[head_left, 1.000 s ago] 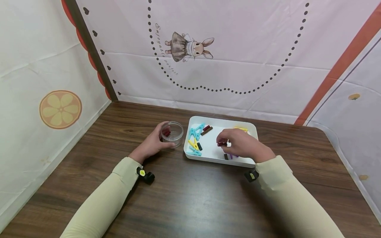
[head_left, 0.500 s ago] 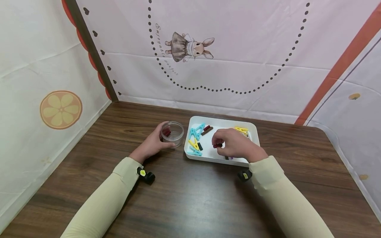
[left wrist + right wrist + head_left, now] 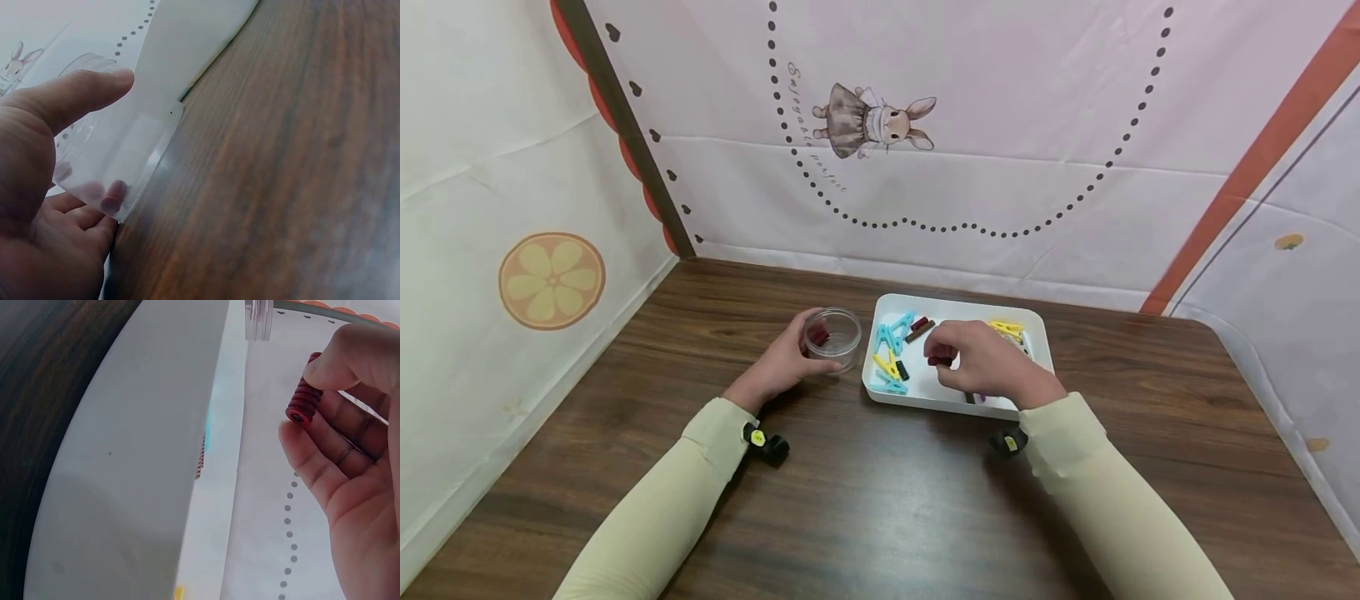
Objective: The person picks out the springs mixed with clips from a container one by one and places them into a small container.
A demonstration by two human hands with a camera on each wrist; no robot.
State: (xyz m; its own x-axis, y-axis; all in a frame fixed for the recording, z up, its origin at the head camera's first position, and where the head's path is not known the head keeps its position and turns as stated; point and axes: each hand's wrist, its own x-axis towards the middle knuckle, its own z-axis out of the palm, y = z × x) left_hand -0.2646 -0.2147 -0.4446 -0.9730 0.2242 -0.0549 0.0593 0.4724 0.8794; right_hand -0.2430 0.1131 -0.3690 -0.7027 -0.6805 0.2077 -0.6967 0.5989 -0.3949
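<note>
My left hand (image 3: 786, 360) grips a clear round plastic tub (image 3: 842, 337) from its left side, thumb near the front wall and fingers behind. Inside the tub lie red coil springs (image 3: 115, 195), at the bottom in the left wrist view. Over the white tray (image 3: 925, 403), my right hand (image 3: 981, 360) pinches a dark red coil spring (image 3: 305, 397) between thumb and fingers. On the tray's left side lie blue clothespins (image 3: 891, 333), a yellow clothespin (image 3: 887, 367), a black spring (image 3: 902, 371), a brown spring (image 3: 920, 332) and another red spring (image 3: 919, 322).
Yellow clothespins (image 3: 1007, 326) lie at the tray's back right, partly behind the right hand. A dark spring (image 3: 969, 397) sits by its front wall. The brown wooden table (image 3: 880, 500) meets a printed cloth wall (image 3: 1037, 167) at the back.
My right hand has moved left over the tray with the red spring, uncovering the yellow clothespins behind it. The left hand and tub stay in place.
</note>
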